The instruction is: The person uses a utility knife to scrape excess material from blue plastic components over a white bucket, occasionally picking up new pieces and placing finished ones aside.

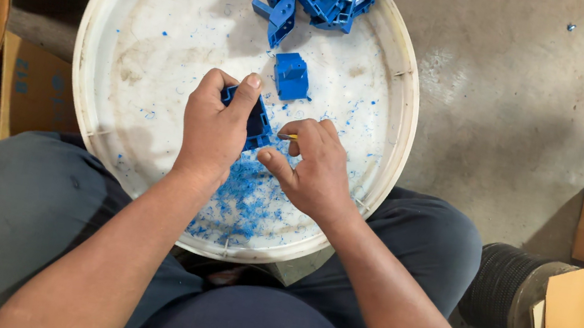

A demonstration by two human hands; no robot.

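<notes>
At the frame's centre I see my left hand clenched around a small blue moulded plastic bracket over the round white plastic lid, while my right hand pinches a thin yellow-handled trimming tool whose tip, so near my left fingers, could slip and nick them.

left hand clenched, right hand pinching
</notes>
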